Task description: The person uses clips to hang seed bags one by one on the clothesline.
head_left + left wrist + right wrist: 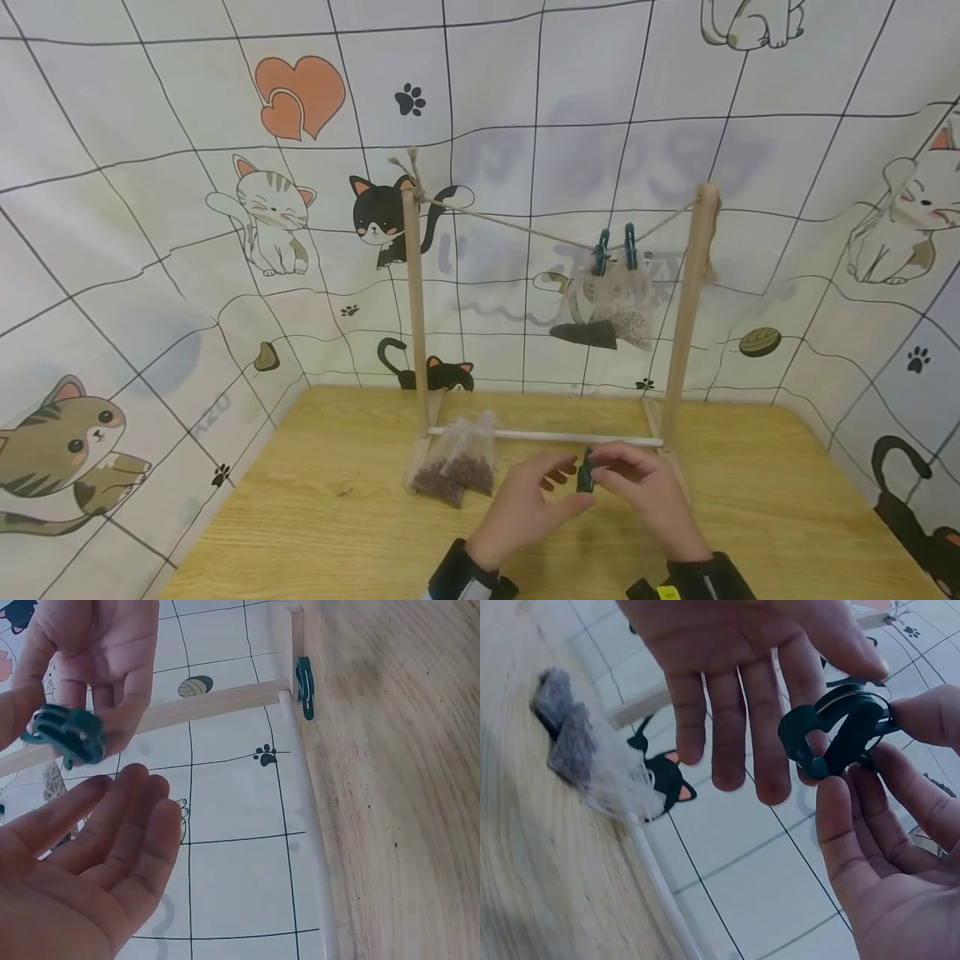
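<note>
My right hand (648,492) pinches a dark green clothespin (586,472) between thumb and fingers above the table. In the right wrist view the clothespin (840,727) is seen close up. My left hand (525,504) is beside it, palm toward it, with fingers loosely extended and nothing gripped; the left wrist view shows those fingers (127,840) just below the clothespin. Two mesh bags (468,462) with dark reddish contents lie on the table left of my hands. Another green clothespin (304,688) lies by the foot of the rack.
Behind my hands stands a wooden rack (686,308) with a low white crossbar (555,437) and a sagging twine line (517,225). Two green clothespins (631,246) hold two filled mesh bags (630,321) on it. A cat-patterned cloth (510,325) hangs behind the table (300,517).
</note>
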Available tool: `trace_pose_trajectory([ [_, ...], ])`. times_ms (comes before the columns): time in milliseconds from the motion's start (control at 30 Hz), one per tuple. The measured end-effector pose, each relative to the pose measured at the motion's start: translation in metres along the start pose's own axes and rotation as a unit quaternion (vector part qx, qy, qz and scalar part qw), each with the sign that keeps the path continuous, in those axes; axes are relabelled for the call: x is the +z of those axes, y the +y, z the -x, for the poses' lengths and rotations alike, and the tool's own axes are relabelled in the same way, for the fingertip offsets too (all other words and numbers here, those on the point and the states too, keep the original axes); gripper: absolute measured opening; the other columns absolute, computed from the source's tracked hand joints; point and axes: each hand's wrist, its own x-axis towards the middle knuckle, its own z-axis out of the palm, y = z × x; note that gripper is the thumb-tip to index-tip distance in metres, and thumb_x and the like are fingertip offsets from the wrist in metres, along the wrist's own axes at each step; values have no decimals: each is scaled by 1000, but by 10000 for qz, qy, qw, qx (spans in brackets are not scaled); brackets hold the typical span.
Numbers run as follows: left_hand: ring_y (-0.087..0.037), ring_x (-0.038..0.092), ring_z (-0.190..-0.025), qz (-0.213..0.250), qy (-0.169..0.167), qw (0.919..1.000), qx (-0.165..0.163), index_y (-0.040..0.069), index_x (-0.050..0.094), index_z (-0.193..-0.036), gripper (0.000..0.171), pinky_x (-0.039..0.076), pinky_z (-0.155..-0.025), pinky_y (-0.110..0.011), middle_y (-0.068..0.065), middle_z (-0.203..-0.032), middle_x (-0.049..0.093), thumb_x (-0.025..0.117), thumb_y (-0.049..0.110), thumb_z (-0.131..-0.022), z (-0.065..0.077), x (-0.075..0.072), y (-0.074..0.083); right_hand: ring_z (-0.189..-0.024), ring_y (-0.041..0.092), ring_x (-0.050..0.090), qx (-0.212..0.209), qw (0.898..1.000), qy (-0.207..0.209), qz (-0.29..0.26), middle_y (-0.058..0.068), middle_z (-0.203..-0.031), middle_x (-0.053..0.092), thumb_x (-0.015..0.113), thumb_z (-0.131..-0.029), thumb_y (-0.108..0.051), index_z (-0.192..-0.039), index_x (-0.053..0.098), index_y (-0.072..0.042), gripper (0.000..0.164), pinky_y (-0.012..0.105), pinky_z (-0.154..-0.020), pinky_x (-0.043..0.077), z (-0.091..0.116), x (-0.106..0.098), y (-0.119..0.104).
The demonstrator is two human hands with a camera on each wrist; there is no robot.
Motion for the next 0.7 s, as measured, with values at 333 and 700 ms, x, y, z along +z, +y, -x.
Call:
trace_pose_trajectory([
  [333,-5,66,-94,91,174,9998,-74,15,74,-124,33,54,-81,-23,5,-103,75,77,30,-95,-1,0,3,-109,8,68,-6,9979,-392,-519,0,-123,66,64,-99,0,-117,71,-4,19,25,-91,55,0,5,6],
  [700,-12,66,-93,-615,402,9973,69,12,74,-121,33,53,-78,-25,2,-102,73,81,26,-92,1,-9,5,-106,13,68,-435,9971,-496,374,7,-123,68,70,-95,2,-130,62,4,36,27,-84,58,-1,-2,1],
])
